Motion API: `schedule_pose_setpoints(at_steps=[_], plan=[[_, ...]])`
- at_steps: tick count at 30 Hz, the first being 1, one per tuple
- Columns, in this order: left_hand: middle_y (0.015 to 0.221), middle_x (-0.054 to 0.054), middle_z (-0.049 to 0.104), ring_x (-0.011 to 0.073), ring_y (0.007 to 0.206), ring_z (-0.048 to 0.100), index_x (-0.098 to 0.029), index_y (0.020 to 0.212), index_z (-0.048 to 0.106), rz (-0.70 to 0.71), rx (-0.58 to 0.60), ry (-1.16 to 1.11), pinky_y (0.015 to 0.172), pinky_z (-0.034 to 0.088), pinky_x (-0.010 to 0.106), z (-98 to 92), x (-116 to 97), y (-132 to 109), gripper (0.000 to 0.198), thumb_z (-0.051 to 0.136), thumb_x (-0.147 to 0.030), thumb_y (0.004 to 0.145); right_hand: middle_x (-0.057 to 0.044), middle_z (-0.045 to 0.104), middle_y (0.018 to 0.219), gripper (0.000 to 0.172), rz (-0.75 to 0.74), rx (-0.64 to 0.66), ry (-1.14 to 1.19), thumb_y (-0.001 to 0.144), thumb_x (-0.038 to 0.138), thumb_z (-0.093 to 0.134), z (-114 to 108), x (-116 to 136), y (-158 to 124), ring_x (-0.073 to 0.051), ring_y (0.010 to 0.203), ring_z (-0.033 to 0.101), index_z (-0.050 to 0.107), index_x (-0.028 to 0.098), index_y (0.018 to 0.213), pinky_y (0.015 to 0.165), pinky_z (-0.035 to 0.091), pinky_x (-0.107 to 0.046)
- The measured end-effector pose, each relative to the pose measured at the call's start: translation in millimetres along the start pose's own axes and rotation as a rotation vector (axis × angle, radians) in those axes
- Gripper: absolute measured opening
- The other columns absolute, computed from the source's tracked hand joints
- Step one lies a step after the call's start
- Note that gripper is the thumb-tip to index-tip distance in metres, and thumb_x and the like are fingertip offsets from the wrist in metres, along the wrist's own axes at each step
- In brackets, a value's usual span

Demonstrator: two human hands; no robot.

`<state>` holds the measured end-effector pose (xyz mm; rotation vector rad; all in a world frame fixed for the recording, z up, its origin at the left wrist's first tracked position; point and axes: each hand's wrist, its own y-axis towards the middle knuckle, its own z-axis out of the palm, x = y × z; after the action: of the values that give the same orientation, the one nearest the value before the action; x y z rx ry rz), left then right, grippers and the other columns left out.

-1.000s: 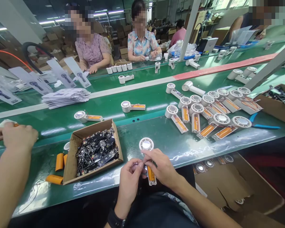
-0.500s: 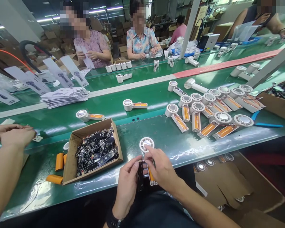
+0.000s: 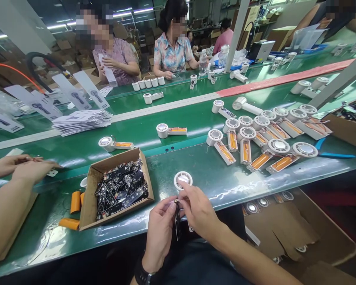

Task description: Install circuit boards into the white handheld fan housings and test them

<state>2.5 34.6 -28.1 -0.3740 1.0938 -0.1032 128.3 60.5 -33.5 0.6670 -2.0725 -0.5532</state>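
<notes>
Table: a long green-topped table (image 3: 172,168) runs across the view, with a parallel table (image 3: 166,99) beyond it, where two seated co-workers (image 3: 145,51) work.
Nearby: a neighbour's hands (image 3: 32,170) reach in at the left edge, beside the open cardboard tray (image 3: 89,190).
Tray: it is full of black circuit boards (image 3: 121,188), with orange cylindrical batteries (image 3: 75,202) lying just beside it on the table.
Far side: white round fan heads (image 3: 279,146) with orange cells in open white handles lie in a loose cluster, and blue-handled cutters (image 3: 335,155) lie at its edge.
Held unit: a white round fan head (image 3: 183,180) sits on the table just above the person's hands, its lower part hidden behind them.
Left hand: the left hand (image 3: 160,233), wearing a black wristwatch (image 3: 142,274), pinches a narrow black circuit board (image 3: 177,219) upright.
Right hand: the right hand (image 3: 200,209) closes its thumb and forefinger on the board's top end, against the left hand's fingers.
</notes>
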Motion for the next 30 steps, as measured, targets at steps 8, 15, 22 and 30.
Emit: schedule_pose_setpoints(at_steps=[8,15,22,30], plan=[[0.097,0.009,0.078,0.0215,0.091,0.071,-0.018,0.088,0.079,0.129,-0.118,0.169,0.085,0.054,0.029,-4.3,7,0,0.035,0.087,-0.037,0.060,-0.002,0.065,0.079,0.054,0.131,0.004,0.109,0.086,0.005,0.046,-1,0,2,-0.021,0.074,0.062,0.036,0.019,0.138,0.073,0.054,-0.036],[0.092,0.010,0.079,0.0214,0.084,0.072,-0.019,0.088,0.079,0.061,-0.047,-0.009,0.082,0.056,0.032,5.5,7,0,0.035,0.087,-0.038,0.061,0.003,0.065,0.072,0.045,0.350,-0.089,0.328,0.084,0.008,0.053,0,2,1,-0.016,0.067,0.066,0.045,0.019,0.126,0.071,0.056,-0.028],[0.097,0.010,0.078,0.0202,0.088,0.071,-0.020,0.088,0.080,0.078,-0.077,-0.018,0.082,0.055,0.028,10.3,9,-1,0.036,0.088,-0.038,0.058,-0.001,0.067,0.078,0.041,0.166,-0.146,0.199,0.089,0.007,0.048,2,-1,-3,-0.018,0.068,0.064,0.045,0.021,0.127,0.068,0.057,-0.031],[0.096,0.010,0.078,0.0185,0.088,0.069,-0.019,0.088,0.080,0.066,-0.075,-0.038,0.083,0.053,0.026,9.5,8,-3,0.035,0.088,-0.037,0.058,-0.005,0.066,0.079,0.032,-0.075,-0.213,0.031,0.094,0.007,0.041,9,-5,-3,-0.020,0.069,0.060,0.054,0.019,0.120,0.066,0.054,-0.032]])
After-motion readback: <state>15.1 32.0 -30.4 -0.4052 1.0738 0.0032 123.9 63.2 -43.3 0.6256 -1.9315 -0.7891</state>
